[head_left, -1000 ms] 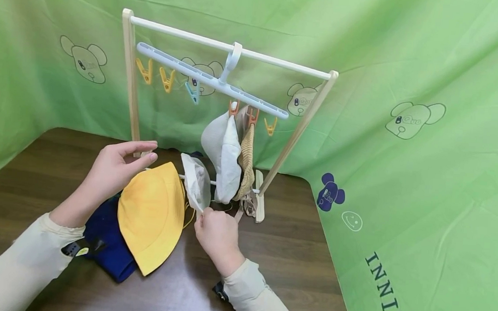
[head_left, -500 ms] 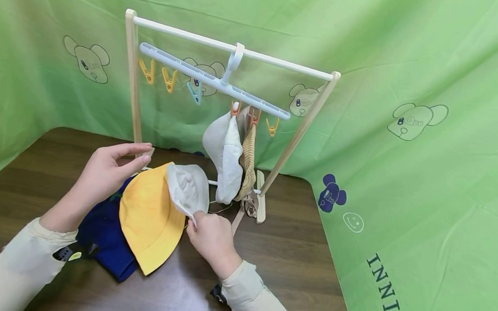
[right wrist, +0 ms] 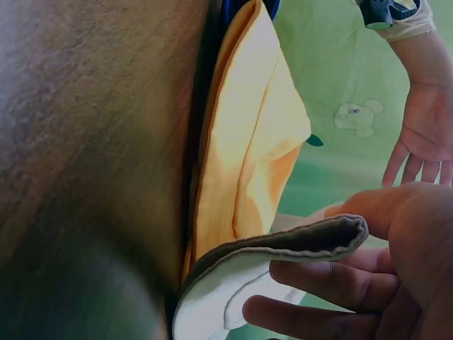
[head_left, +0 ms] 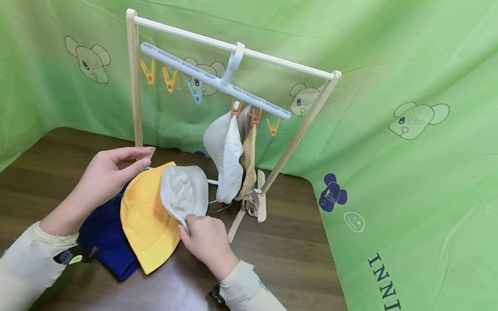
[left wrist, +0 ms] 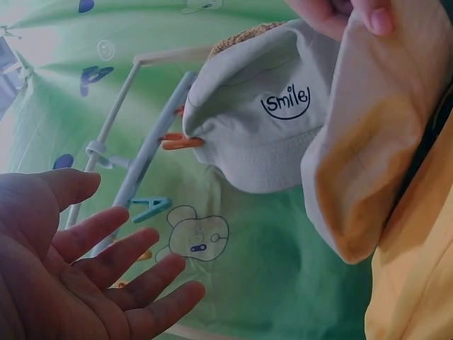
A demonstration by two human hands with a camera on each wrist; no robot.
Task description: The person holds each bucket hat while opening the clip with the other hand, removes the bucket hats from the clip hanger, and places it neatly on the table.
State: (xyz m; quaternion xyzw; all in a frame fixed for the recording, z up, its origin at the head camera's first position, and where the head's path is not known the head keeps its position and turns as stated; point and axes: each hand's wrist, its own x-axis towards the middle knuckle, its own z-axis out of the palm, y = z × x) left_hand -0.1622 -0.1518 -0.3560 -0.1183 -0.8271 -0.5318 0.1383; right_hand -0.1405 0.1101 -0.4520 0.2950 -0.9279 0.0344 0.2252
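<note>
In the head view, my right hand point(head_left: 208, 238) pinches the brim of a small off-white bucket hat point(head_left: 192, 187), whose hollow faces left. That hat overlaps a yellow bucket hat point(head_left: 142, 220) lying on a dark blue hat point(head_left: 109, 235). The right wrist view shows thumb and fingers on both sides of the folded brim point(right wrist: 283, 241). My left hand point(head_left: 104, 175) hovers left of the yellow hat, holding nothing; in the left wrist view its fingers point(left wrist: 134, 283) are spread and relaxed.
A wooden rack point(head_left: 304, 130) carries a pale blue hanger point(head_left: 212, 79). Orange pegs hold a white hat point(head_left: 228, 149) and a knitted tan hat point(head_left: 248, 169). Yellow pegs point(head_left: 170, 80) and a blue peg point(head_left: 195, 94) hang free. Green printed cloth point(head_left: 401, 193) surrounds the brown table point(head_left: 284, 272).
My right hand has moved slightly left, and the off-white hat has swung left over the yellow hat, turning its hollow into view. My left hand has shifted only a little.
</note>
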